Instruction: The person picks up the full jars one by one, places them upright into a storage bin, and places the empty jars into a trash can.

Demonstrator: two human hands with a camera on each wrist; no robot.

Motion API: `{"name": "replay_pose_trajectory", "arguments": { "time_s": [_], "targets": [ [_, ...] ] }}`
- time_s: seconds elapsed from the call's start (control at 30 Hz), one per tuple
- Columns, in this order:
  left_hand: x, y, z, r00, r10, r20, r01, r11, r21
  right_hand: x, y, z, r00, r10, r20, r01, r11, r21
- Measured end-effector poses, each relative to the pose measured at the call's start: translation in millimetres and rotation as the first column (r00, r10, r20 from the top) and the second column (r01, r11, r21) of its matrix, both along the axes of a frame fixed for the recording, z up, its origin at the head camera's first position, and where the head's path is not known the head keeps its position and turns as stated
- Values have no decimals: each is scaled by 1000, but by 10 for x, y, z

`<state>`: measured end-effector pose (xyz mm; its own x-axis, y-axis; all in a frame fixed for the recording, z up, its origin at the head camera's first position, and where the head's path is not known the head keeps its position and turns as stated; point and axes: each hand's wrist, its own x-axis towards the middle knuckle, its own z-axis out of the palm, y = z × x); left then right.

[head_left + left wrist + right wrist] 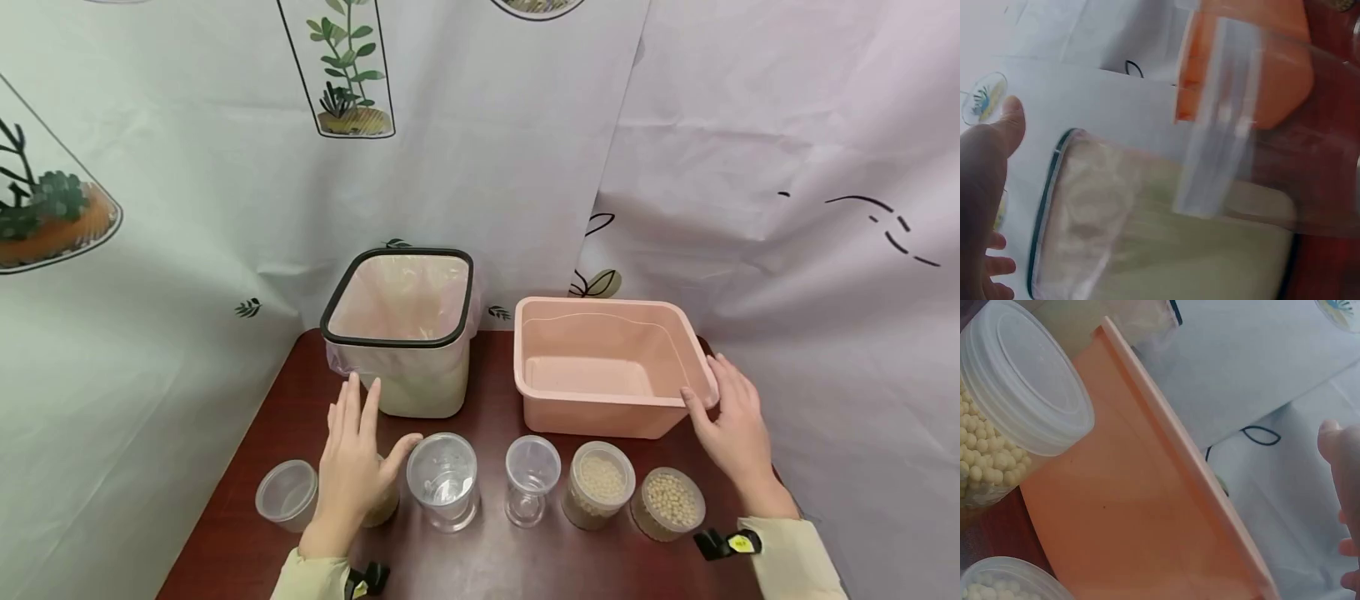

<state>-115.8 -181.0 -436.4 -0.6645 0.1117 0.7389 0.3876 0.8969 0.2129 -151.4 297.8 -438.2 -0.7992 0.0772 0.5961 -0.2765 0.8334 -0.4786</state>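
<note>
My left hand [352, 458] is held with straight fingers and thumb spread, empty, in front of the trash bin [423, 383]. It overlaps a partly hidden jar [384, 504]; a lidded clear jar [287, 493] is to its left and a clear container [444, 487] to its right. My right hand [735, 433], fingers extended, is at the right end of the pink basin [592, 421], thumb overlapping the rim in the head view. Nearest it is a short jar [667, 504] of pale, bean-like balls. A taller lidded jar [1022, 381] holds more of them.
A clear stemmed cup [532, 475] stands in the front row, between the clear container and the taller jar. Bin and basin stand side by side at the back of the dark red table [495, 550]. Printed cloth [480, 167] hangs behind and at both sides.
</note>
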Motion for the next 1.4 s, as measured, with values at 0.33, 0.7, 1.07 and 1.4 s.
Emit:
{"name": "replay_pose_trajectory", "arguments": {
  "time_s": [0.33, 0.7, 1.07, 1.4],
  "targets": [
    [104, -87, -325, 988, -25, -152, 52, 983, 178, -71, 94, -138, 995, -58, 87, 74, 978, -195],
    [293, -214, -779, 1000, 25, -19, -17, 938, 347, -92, 134, -253, 970, -77, 228, 153, 929, -336],
    [342, -227, -1079, 988, 56, 142, -105, 927, 360, -102, 188, -437, 937, -87, 338, 217, 904, -368],
    [353, -239, -1164, 983, 119, 142, -156, 943, 293, -582, 836, -1542, 980, 109, 165, 35, 726, -687]
  ]
}}
